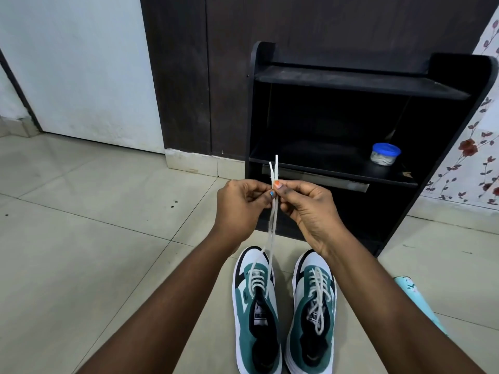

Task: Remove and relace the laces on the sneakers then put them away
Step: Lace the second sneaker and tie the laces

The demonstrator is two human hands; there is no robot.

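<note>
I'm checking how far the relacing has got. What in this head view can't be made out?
- Heels of both sneakers: cut off by the bottom edge.
- Lace inside the grip: hidden by the fingers of both hands.
- Blue-lidded jar contents: too small to tell.
- Bottom of the shoe rack: hidden behind the hands and too dark.

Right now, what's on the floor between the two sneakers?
Nothing: the head view shows only bare floor tile between the left sneaker and the right sneaker.

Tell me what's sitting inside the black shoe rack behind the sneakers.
On the black shoe rack's middle shelf stands one small jar with a blue lid, near the right side. The top shelf looks bare. The bottom compartment is dark and partly hidden by the hands.
</note>
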